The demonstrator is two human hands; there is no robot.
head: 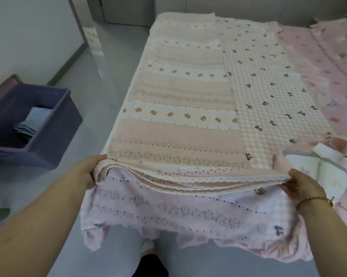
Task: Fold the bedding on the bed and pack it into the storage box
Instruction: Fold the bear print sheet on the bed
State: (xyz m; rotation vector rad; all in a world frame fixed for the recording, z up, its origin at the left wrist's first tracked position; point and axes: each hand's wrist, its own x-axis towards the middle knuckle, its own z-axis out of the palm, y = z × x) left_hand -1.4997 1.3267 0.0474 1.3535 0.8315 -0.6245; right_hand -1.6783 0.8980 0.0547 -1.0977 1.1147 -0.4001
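Far left, on the grey floor (112, 62), stands the storage box (54, 136). It's dark purple, rectangular and open-topped w/ matte walls; can't tell if fabric or plastic. At the bottom lies a folded stack of pale blue cloth (33, 119), flat w/ squared edges. The rest of the interior is in shadow. The box is off the bed's left side, not touching it.

Next comes the left hand (87, 170), fingers curled round the near-left corner of the bedding (178, 132), gripping several layers at once. The bedding is a thin, soft quilt folded into a long rectangle. It lies flat on the bed, running away from the person. It has a patchwork look: cream & peach bands w/ small brown bears, tiny floral strips and dotted lines. The right strip is pale pink gingham w/ dark bows. The near edge shows stacked scalloped hems, raised a little. A lower layer hangs rumpled over the bed end, in front of the person's pale trousers (128, 256).

The right hand (302, 185) pinches the near-right corner of the same layered edge, fingers bent under it. There's a thin gold bracelet (316, 199) on the wrist. Just right of that lies a crumpled white piece w/ grey trim (328, 168). Beyond it, a wrinkled pink sheet (332, 72) w/ darker spots covers the rest of the bed.
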